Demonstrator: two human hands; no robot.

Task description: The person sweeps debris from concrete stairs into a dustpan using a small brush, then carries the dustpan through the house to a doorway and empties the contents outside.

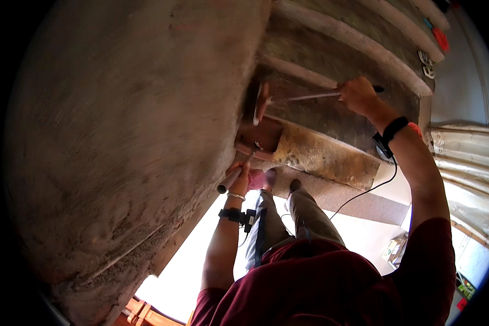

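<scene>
My right hand (356, 95) grips the long thin handle (309, 96) of a small broom. Its reddish-brown head (262, 104) is near the left wall, just above a dustpan on the stairs. The reddish-brown dustpan (265, 134) sits at the left end of a step, close to the wall. A little pale debris (258, 144) shows near its lower rim. My left hand (238, 175) is closed around the dustpan's grey tubular handle (230, 181), whose hollow end points toward me. The broom head's bristles are hard to make out.
Worn concrete steps (342, 36) rise ahead, beside a rough plastered wall (126, 102) on my left. White and red objects (428, 65) lie at the steps' right ends. A cable (375, 189) hangs from my right wristband. A pale curtain (464, 163) hangs at the right.
</scene>
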